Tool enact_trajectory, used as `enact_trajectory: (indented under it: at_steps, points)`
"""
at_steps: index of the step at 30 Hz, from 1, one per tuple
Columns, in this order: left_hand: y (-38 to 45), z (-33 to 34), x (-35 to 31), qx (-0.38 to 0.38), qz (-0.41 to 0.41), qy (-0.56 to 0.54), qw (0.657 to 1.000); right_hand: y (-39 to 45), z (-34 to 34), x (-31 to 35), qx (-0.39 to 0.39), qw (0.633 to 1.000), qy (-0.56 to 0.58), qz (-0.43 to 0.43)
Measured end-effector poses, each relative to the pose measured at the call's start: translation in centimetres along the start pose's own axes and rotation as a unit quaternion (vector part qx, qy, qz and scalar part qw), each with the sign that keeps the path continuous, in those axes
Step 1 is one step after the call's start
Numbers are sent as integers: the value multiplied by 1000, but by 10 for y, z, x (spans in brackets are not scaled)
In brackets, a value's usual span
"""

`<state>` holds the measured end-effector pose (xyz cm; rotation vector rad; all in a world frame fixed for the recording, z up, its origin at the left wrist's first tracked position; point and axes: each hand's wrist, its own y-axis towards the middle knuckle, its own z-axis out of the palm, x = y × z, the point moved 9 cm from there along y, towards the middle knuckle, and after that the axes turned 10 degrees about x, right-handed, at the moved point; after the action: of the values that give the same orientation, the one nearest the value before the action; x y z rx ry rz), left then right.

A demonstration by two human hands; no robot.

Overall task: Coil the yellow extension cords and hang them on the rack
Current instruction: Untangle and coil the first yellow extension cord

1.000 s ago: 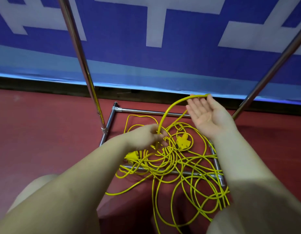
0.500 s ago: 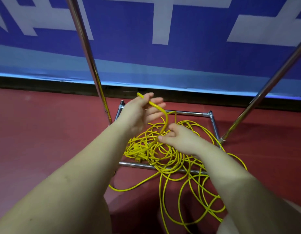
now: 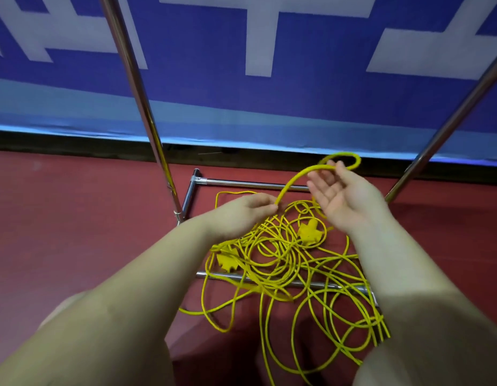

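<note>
Red floor (image 3: 74, 232) is wide open on the left of frame, blue banner (image 3: 297, 107) walls off the top. Rack (image 3: 147, 112): 2 uprights, 2 base bars. Yellow cords (image 3: 283, 260) piled center-bottom w/ 2 plug ends I can count. My left hand (image 3: 241, 215) pinches the strand, right hand (image 3: 342, 196) is palm-up, fingers loose, loop draped over the tips.

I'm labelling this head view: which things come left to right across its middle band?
Left chrome rack upright → left hand pinching the yellow extension cord → open right hand → right chrome rack upright.
</note>
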<state>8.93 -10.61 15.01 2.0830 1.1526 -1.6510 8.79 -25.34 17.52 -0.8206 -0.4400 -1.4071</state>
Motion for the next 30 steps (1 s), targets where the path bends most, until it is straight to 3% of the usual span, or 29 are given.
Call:
enact_trajectory:
  at_steps: [2, 3, 6, 8, 11, 12, 14, 16, 19, 20, 22, 24, 27, 30]
  points:
    - [2, -4, 2, -29, -8, 93, 995, 1, 1, 3, 6, 1000, 10, -10]
    - [3, -7, 3, -46, -8, 87, 995, 1, 5, 4, 22, 1000, -2, -9]
    - [0, -20, 1, -104, 10, -75, 992, 0, 17, -7, 92, 984, -146, 39]
    - [-4, -30, -2, -144, 29, -176, 973, -4, 18, -28, 131, 926, -344, 89]
    - [-8, -37, -7, -171, 61, -312, 933, -12, 21, -69, 198, 790, -566, 124]
    - [-9, -39, -8, -173, 70, -358, 915, -13, 23, -78, 214, 770, -589, 122]
    - [-10, -44, -9, -176, 85, -418, 887, -15, 32, -85, 213, 768, -594, 108]
    - [-11, -44, -10, -172, 91, -435, 879, -13, 38, -77, 193, 766, -610, 64]
    - [-13, -41, -11, -169, 84, -441, 877, -12, 42, -68, 171, 711, -682, 15]
    - [-13, -42, -11, -170, 88, -446, 874, -11, 41, -69, 171, 715, -678, 17]
    - [-13, -46, -12, -172, 104, -453, 869, -9, 40, -73, 173, 759, -627, 34]
    - [-12, -50, -10, -161, 105, -399, 897, -9, 41, -67, 162, 818, -550, 43]
    - [-9, -40, 4, -98, 25, -159, 982, -6, 36, -44, 112, 911, -395, 30]
    - [-8, -27, 17, -42, -58, 54, 996, -4, 27, -20, 57, 981, -184, 16]
